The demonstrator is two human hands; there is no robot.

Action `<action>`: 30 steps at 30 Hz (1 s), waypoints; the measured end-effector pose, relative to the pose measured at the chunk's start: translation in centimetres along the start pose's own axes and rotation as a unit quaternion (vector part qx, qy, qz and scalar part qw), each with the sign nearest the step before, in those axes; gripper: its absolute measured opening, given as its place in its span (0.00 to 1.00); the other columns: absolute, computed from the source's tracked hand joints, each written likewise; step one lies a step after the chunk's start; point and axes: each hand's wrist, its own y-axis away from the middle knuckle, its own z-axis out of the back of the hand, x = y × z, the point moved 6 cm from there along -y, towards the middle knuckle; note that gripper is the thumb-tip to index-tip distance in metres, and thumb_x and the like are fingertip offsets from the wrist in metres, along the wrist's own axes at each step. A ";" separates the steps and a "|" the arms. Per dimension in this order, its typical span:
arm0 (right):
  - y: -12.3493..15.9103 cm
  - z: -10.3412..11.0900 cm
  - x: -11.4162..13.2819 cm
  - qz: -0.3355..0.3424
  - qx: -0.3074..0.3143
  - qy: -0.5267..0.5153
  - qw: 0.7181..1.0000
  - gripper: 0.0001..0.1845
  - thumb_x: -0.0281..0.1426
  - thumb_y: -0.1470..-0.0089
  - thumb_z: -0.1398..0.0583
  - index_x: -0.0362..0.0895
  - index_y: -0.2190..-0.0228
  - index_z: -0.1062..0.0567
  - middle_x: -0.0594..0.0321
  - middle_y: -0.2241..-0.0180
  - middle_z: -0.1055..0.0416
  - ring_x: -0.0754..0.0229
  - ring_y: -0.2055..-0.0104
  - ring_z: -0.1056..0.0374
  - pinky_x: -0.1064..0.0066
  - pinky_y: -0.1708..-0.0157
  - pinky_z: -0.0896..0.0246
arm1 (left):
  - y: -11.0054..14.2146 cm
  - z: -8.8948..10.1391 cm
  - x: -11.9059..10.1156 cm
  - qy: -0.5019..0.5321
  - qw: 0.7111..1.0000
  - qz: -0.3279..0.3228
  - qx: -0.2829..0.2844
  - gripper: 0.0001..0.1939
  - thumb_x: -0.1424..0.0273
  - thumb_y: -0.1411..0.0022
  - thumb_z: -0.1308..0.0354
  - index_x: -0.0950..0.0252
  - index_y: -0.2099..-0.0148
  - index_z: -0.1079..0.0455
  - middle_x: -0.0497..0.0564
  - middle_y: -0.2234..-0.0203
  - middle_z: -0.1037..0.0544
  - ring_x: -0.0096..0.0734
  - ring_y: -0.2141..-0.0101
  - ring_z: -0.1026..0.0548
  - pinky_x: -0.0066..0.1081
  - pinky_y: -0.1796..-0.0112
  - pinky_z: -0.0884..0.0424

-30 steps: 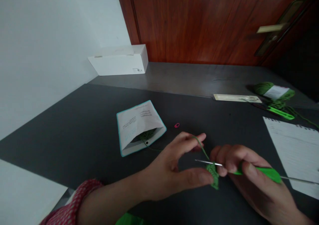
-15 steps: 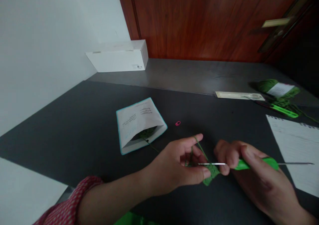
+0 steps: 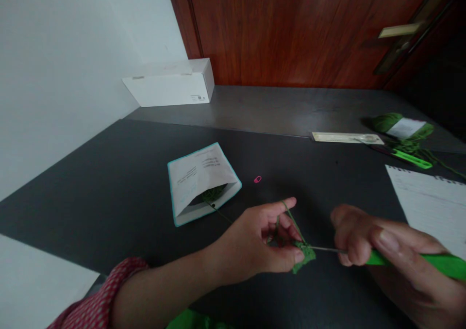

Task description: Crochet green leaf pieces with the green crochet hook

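Between thumb and fingers, my left hand (image 3: 260, 244) pinches a small piece of green crochet (image 3: 305, 257). A strand of green yarn (image 3: 293, 217) runs from its raised index finger down to the piece. My right hand (image 3: 396, 256) is closed round the green handle of a crochet hook (image 3: 378, 257); the thin metal shaft reaches left to the crochet, where its tip is hidden. Left of the hands lies a white pouch (image 3: 202, 176) with a blue edge, its mouth gaping and dark green yarn inside. Yarn trails from it towards my left hand.
A pink stitch marker (image 3: 257, 179) lies beyond my left hand. At the right are a green yarn ball (image 3: 404, 126), a bright green tool (image 3: 412, 158), a pale narrow packet (image 3: 347, 138) and a notepad sheet (image 3: 429, 198). A white box (image 3: 174, 89) stands by the wall.
My right hand has moved right and nearer the camera with the hook, drawing its shaft back through the crochet. My left hand keeps nearly the same place. The view has shifted slightly.
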 end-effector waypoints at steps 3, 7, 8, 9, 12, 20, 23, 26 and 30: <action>0.2 0.0 0.4 0.024 0.021 0.043 0.999 0.18 0.38 0.34 0.51 0.47 0.70 0.26 0.61 0.75 0.31 0.55 0.70 0.35 0.61 0.66 0.43 | -0.1 0.1 -0.1 -0.011 1.000 -0.016 -0.005 0.31 0.74 0.51 0.35 0.66 0.43 0.33 0.44 0.71 0.30 0.25 0.71 0.31 0.34 0.57 0.35; 0.4 -0.2 1.1 0.055 0.050 0.102 0.992 0.16 0.36 0.33 0.51 0.47 0.68 0.28 0.62 0.74 0.31 0.56 0.70 0.33 0.61 0.66 0.41 | -0.3 0.2 -0.1 -0.026 0.999 -0.034 -0.011 0.13 0.74 0.51 0.35 0.67 0.60 0.28 0.42 0.73 0.31 0.23 0.72 0.32 0.35 0.53 0.36; 0.4 -0.2 1.3 0.061 0.055 0.115 0.990 0.15 0.36 0.33 0.51 0.47 0.68 0.29 0.62 0.74 0.30 0.56 0.70 0.33 0.62 0.66 0.41 | -0.3 0.2 -0.1 -0.032 0.999 -0.037 -0.012 0.11 0.74 0.50 0.36 0.67 0.62 0.29 0.43 0.73 0.31 0.23 0.72 0.32 0.36 0.53 0.36; 0.5 -0.2 1.5 0.066 0.058 0.128 0.988 0.15 0.36 0.33 0.51 0.47 0.68 0.29 0.62 0.74 0.30 0.56 0.70 0.33 0.62 0.67 0.41 | -0.3 0.3 -0.1 -0.039 0.998 -0.040 -0.012 0.09 0.73 0.50 0.36 0.67 0.64 0.30 0.43 0.74 0.31 0.22 0.72 0.32 0.36 0.53 0.35; 0.4 -0.4 1.9 0.090 0.070 0.178 0.977 0.15 0.34 0.34 0.51 0.47 0.68 0.29 0.62 0.74 0.29 0.57 0.71 0.32 0.63 0.68 0.39 | -0.3 0.4 0.0 -0.058 0.997 -0.046 -0.016 0.09 0.73 0.49 0.37 0.67 0.63 0.30 0.43 0.73 0.30 0.22 0.73 0.32 0.36 0.53 0.35; 0.3 -4.1 4.3 0.288 0.051 0.430 0.854 0.10 0.28 0.38 0.46 0.46 0.68 0.26 0.59 0.77 0.23 0.54 0.75 0.29 0.63 0.74 0.34 | -0.1 1.1 -0.6 -0.071 0.986 -0.078 -0.132 0.38 0.75 0.49 0.37 0.67 0.36 0.42 0.42 0.72 0.29 0.24 0.71 0.31 0.29 0.63 0.33; 0.3 -5.1 4.4 0.301 0.038 0.484 0.821 0.10 0.25 0.40 0.45 0.44 0.70 0.26 0.58 0.77 0.23 0.56 0.76 0.30 0.65 0.75 0.32 | 0.0 1.3 -0.6 -0.098 0.975 -0.089 -0.178 0.38 0.75 0.49 0.37 0.67 0.36 0.41 0.43 0.72 0.29 0.25 0.70 0.30 0.29 0.62 0.33; 0.6 -5.7 3.8 0.313 0.017 0.494 0.811 0.11 0.27 0.40 0.44 0.43 0.74 0.26 0.57 0.76 0.25 0.59 0.75 0.32 0.67 0.76 0.34 | 0.1 1.3 -0.8 -0.112 0.969 -0.099 -0.198 0.38 0.75 0.49 0.37 0.64 0.36 0.41 0.43 0.72 0.29 0.26 0.69 0.30 0.31 0.60 0.33; 1.2 -6.0 2.2 0.291 -0.022 0.538 0.791 0.12 0.30 0.40 0.43 0.47 0.75 0.26 0.58 0.74 0.26 0.58 0.73 0.34 0.67 0.76 0.36 | 0.0 1.2 -0.8 -0.039 0.985 -0.072 -0.155 0.34 0.74 0.50 0.35 0.64 0.39 0.36 0.42 0.73 0.29 0.25 0.70 0.31 0.32 0.59 0.35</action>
